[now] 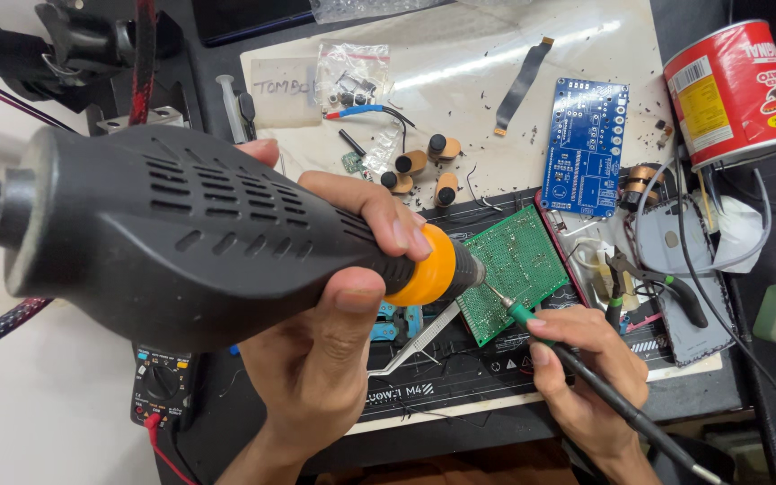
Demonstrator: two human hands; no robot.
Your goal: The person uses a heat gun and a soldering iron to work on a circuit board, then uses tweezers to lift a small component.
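Cluttered table (460,81), seen from above. At the back, a pale mat strewn with black specks, bearing a blue circuit board (586,146), a dark flat ribbon cable (521,85), a clear bag of small parts (353,76), and a cluster of tan cylinders with black caps (424,166). To the far right, a red tin can (731,92) standing upright, tilted in view. Below it, a pair of pliers with green and black handles (648,283) lying on a grey plate amid loops of wire. At lower left, a black multimeter (162,382) with a red lead, partly hidden beneath the big tool. Metal tweezers (415,346) lying on the dark work mat (460,386), just beside the green board.

Filling much of the left view and blocking the table behind it: a bulky black hot-air tool (181,238) with vent slots and an orange collar, nozzle aimed at the green perforated circuit board (515,269), which sits tilted on the dark mat near centre.

Left hand (325,359) closed firmly round the front of the hot-air tool, thumb under the body, fingers curled over the top near the orange collar.

Right hand (581,368) closed in a pen grip on a slim soldering iron (586,373) with a green front section, tip touching or just at the lower edge of the green board; exact contact hard to tell.
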